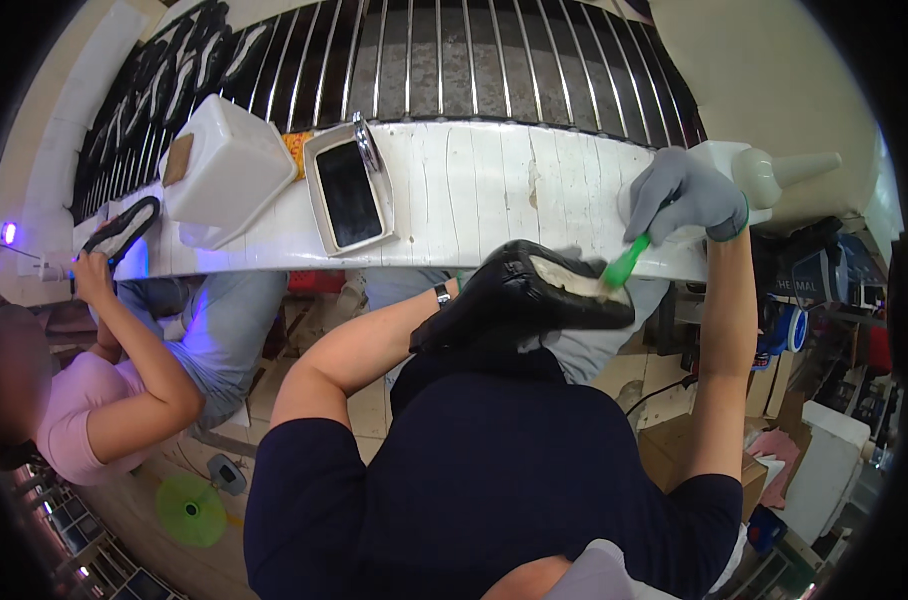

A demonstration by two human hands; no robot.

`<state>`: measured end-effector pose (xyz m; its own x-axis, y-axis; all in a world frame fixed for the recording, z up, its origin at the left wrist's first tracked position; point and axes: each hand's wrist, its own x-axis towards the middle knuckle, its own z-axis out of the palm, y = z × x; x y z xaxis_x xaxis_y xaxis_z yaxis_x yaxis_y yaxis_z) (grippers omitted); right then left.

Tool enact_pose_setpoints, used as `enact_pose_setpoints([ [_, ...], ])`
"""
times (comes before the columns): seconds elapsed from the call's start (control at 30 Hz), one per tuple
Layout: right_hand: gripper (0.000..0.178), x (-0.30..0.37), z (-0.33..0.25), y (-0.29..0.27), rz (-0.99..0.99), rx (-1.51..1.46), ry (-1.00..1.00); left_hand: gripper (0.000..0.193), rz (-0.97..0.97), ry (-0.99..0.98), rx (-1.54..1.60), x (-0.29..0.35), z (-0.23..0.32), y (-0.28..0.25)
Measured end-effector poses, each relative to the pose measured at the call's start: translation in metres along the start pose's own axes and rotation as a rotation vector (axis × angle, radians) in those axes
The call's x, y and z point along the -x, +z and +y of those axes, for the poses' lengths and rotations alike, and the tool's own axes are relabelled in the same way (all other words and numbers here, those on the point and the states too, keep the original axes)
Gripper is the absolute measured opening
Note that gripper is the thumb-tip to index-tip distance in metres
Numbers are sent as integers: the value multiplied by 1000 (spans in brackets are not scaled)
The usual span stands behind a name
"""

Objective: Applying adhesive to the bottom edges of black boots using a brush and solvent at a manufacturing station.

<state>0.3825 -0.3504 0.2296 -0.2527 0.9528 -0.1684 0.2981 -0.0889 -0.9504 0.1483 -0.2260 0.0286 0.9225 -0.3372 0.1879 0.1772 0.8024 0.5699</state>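
Note:
A black boot upper (489, 295) lies tilted on its side above my lap, its pale underside (564, 280) turned up. My left forearm, with a wristwatch (443, 295), runs behind the boot. That hand supports it from the far side, and its fingers are mostly hidden. In a grey glove, my right hand (674, 195) is closed around a green brush (626, 262). The brush's tip is at the pale underside, near the boot's narrower end; the bristles are blurred. Beyond the boot stands the white worktable (474, 190).
On the table are a white plastic container (229, 165), a tray (349, 190) of dark liquid, and a white spouted bottle (759, 175). Metal bars of a rack (474, 60) run behind, with several black shoes (189, 60) at left. A co-worker (124, 390) sits left, holding a shoe part (124, 228).

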Motion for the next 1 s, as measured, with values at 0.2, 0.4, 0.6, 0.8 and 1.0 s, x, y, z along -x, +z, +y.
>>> enact_pose_setpoints([
  [0.2, 24, 42, 51, 14, 997, -499, -143, 63, 481, 139, 126, -30, 87, -5],
  [0.4, 26, 14, 71, 79, 1477, -306, 146, 45, 1078, 626, -1346, -3, 39, 7],
  [0.6, 19, -28, 84, 113, 1315, -135, 212, 52, 968, 403, -1338, 27, -5, -25],
  [0.8, 21, -33, 103, 110, 1275, -72, 300, 66, 900, 746, -1808, 16, -8, -29],
  [1.0, 18, -30, 88, 130, 1079, -195, 326, 56, 892, 710, -1868, 14, 3, -18],
])
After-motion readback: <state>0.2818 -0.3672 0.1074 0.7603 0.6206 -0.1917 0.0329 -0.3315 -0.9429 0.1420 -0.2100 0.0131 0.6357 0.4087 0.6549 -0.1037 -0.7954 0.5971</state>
